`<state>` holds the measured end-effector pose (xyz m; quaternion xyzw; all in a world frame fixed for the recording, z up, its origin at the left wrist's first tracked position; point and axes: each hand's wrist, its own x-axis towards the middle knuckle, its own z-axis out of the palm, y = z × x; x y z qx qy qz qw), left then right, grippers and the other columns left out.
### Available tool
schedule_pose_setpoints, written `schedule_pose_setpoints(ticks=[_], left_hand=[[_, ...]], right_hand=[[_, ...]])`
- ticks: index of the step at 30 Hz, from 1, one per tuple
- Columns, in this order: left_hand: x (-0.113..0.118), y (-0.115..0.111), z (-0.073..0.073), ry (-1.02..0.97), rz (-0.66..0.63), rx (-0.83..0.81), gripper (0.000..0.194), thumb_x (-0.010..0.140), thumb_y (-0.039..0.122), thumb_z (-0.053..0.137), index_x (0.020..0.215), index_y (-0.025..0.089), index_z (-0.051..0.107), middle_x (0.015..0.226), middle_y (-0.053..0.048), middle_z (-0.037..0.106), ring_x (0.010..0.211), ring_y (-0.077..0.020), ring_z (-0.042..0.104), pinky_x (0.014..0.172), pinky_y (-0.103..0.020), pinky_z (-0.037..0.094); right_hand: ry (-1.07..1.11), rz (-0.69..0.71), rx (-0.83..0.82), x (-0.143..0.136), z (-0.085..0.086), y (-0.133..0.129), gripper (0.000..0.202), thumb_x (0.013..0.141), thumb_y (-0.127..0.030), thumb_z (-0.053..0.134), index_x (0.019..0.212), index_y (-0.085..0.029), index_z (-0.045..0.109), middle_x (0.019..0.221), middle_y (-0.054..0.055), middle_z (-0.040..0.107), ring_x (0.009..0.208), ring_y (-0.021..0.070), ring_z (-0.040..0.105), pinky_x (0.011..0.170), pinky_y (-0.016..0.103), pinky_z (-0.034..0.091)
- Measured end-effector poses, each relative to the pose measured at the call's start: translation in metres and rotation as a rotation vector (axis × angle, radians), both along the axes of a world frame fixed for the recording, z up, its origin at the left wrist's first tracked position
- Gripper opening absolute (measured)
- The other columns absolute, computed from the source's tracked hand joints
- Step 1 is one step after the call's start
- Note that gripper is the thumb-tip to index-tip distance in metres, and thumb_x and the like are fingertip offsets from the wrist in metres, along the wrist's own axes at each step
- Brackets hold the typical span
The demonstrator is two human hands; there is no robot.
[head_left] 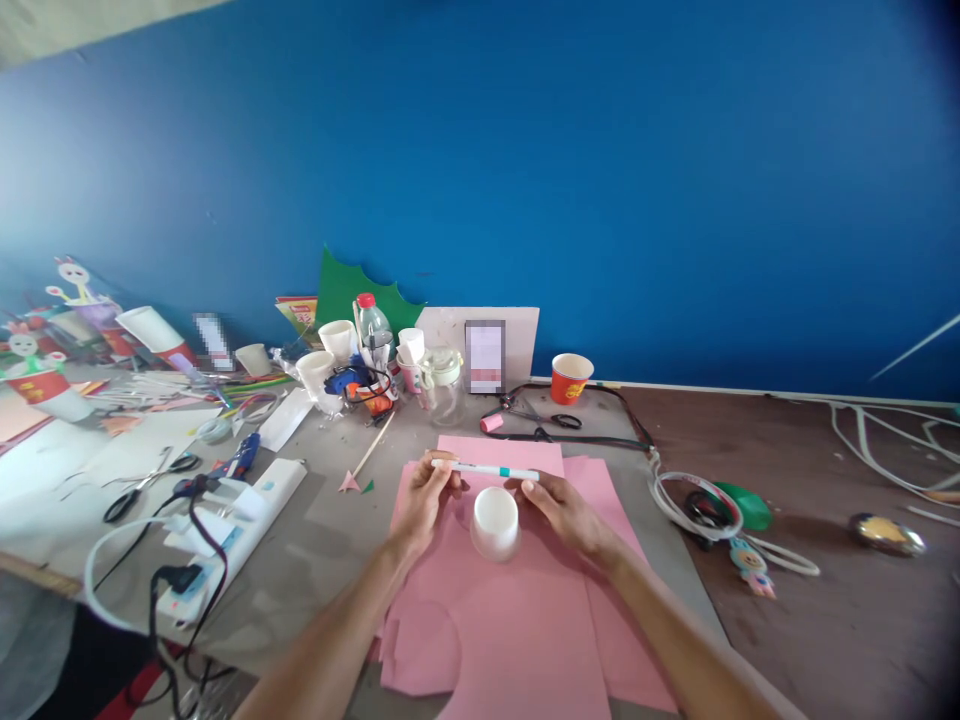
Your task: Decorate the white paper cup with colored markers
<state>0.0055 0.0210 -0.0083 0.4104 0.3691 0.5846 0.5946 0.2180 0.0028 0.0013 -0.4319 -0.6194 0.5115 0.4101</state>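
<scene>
A white marker (484, 469) with a teal band is held level between my two hands. My left hand (429, 492) pinches its left end, fingers closed. My right hand (556, 502) grips the right end between thumb and fingers. Just below the marker, a white paper cup (496, 522) stands on pink paper sheets (525, 620), not touched by either hand. A curved outline or cut shows in the pink paper at the lower left.
Behind stand a red cup (571, 378), a glass jar (445, 385), a bottle (373, 325) and a phone (485, 357). At left lie a power strip (262, 510), scissors (142, 487) and a blue glue gun (244, 456). Coiled cables (696, 505) lie at right.
</scene>
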Motion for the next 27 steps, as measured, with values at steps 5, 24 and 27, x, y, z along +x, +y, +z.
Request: schedule_pose_setpoints(ticks=[5,24,27], left_hand=[[0.001,-0.002,0.000,0.055,-0.042,0.010,0.033,0.074,0.046,0.076,0.086,0.017,0.066,0.057,0.004,0.057,0.059,-0.0111,0.056,0.059,-0.023,0.044],[-0.027,0.019,0.011,-0.175,0.316,-0.071,0.048,0.068,0.053,0.079,0.062,0.020,0.044,0.047,0.010,0.049,0.043,-0.0060,0.043,0.061,-0.026,0.052],[-0.015,0.015,0.010,-0.132,0.202,-0.058,0.045,0.070,0.052,0.078,0.064,0.020,0.047,0.048,0.009,0.051,0.045,-0.0065,0.046,0.067,-0.029,0.054]], right_hand=[[0.074,-0.022,-0.080,-0.008,0.001,-0.001,0.063,0.086,-0.074,0.036,0.055,-0.021,0.047,0.047,-0.006,0.029,0.045,0.0097,0.025,0.044,0.025,0.023],[-0.101,-0.575,0.204,0.042,-0.002,0.015,0.039,0.082,-0.057,0.056,0.077,-0.019,0.062,0.056,-0.002,0.048,0.048,0.0118,0.036,0.044,0.024,0.029],[-0.041,-0.557,0.207,0.040,-0.007,0.017,0.043,0.077,-0.060,0.062,0.075,-0.017,0.066,0.057,-0.001,0.052,0.050,0.0124,0.041,0.046,0.024,0.033]])
